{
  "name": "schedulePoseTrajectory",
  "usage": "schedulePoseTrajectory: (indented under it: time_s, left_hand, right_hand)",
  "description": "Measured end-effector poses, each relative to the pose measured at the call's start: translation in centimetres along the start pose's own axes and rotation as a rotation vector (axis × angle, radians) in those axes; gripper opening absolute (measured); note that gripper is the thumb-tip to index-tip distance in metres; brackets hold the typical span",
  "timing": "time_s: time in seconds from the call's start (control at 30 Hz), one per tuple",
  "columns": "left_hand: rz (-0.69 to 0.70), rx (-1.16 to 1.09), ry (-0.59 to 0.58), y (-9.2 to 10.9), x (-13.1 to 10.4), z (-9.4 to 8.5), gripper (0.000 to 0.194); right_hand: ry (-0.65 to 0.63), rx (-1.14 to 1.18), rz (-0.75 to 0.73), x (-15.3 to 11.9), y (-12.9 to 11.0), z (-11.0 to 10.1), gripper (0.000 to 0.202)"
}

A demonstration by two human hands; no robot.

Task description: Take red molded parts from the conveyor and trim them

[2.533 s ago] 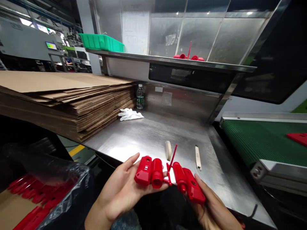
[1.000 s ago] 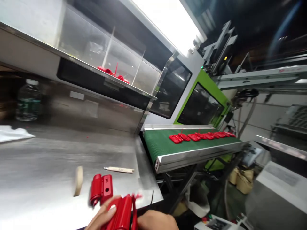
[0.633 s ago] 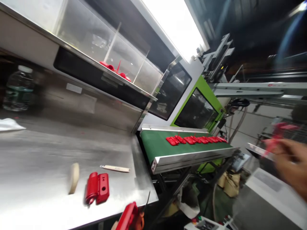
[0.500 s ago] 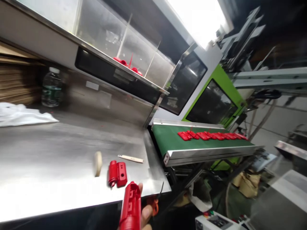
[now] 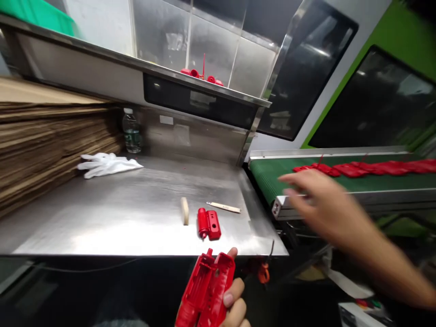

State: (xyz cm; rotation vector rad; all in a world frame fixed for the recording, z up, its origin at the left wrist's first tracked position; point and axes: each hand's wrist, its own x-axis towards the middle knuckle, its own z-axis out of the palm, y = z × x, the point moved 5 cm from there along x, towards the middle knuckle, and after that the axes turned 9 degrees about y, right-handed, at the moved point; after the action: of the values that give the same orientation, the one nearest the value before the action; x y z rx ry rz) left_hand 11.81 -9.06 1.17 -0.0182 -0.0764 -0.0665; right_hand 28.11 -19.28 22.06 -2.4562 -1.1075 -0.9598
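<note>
Red plastic part [image 5: 207, 293] sits in our left hand [image 5: 233, 304] at the bottom edge of the view, below the front lip of the steel table [image 5: 102, 218]; its lower end is cut off by the frame, and most of the hand is too, so we only see a thumb tip above the part and a few fingers curled against its right side, pressed together in a grip. Our right hand [image 5: 320, 204] is badly motion-blurred; it stretches out from the lower right, forearm angled up and left, palm down, held in front of the near end of the green conveyor [image 5: 272, 175]. Its fingers look loosely extended and empty, but with the blur we cannot tell their exact spread, nor whether they touch the belt. A row of red parts [image 5: 368, 168] lies on the belt, smeared together and running off the right edge. On the table a second red part [image 5: 209, 224] lies near the front edge, just beside a pale oval piece [image 5: 184, 210] and a thin pale stick [image 5: 223, 207]. White gloves [image 5: 107, 163] lie further back beside a cardboard stack [image 5: 41, 136].
</note>
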Motion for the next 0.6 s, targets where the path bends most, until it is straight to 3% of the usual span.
schedulePoseTrajectory:
  time_s: [0.07,0.17,0.27,0.33,0.4,0.6]
  left_hand:
    - [0.067,0.049,0.007,0.5,-1.1,-0.1,0.061]
    - [0.15,0.173,0.057,1.6,-2.7,-0.4,0.056]
    - [0.221,0.315,0.077,2.9,-3.8,-0.8,0.074]
    - [0.228,0.373,0.069,3.7,-4.1,-1.2,0.072]
    - [0.222,0.397,0.067,4.2,-4.0,-1.5,0.064]
    - [0.208,0.407,0.106,5.4,-3.4,-2.8,0.062]
  right_hand:
    - [-0.222,0.097,-0.042,1.3,-3.6,8.2,0.033]
    - [-0.415,0.134,0.005,2.3,-7.4,19.2,0.039]
    - [-0.52,0.153,0.065,2.2,-8.5,25.8,0.035]
    - [-0.524,0.188,0.072,1.8,-8.3,27.6,0.026]
    - [-0.497,0.229,0.072,1.4,-7.9,28.2,0.019]
    - [-0.308,0.412,0.199,0.0,-7.4,26.2,0.023]
